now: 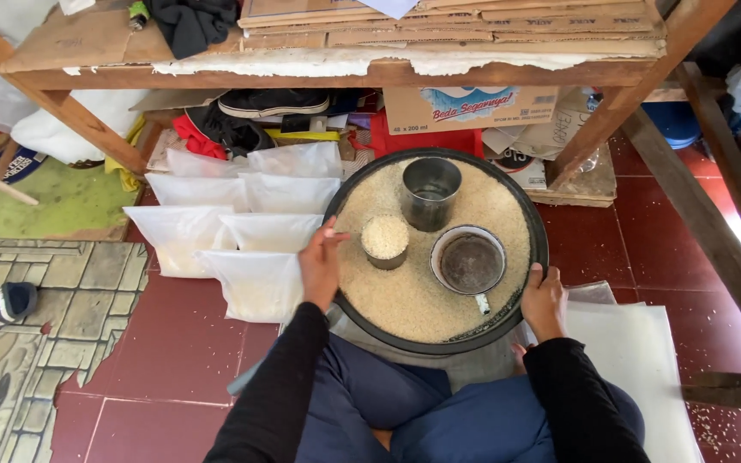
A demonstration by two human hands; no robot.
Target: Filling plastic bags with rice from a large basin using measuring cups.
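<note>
Red tiled floor (pixel 173 343) beneath me. My left hand (pixel 321 266) and right hand (pixel 544 302) grip rim of round black rice-filled basin (pixel 542 249); probably heavy, contents shifting, best held at opposite edges.

Head view: left hand (pixel 321 264) on the left rim of black basin (pixel 540 244) of rice, fingers by rice-filled small cup (pixel 385 241). Right hand (pixel 544 302) grips right rim. Empty metal can (pixel 430 192) and dark ladle (pixel 470 261) rest on rice. Filled plastic bags (pixel 242 223) lie left
</note>
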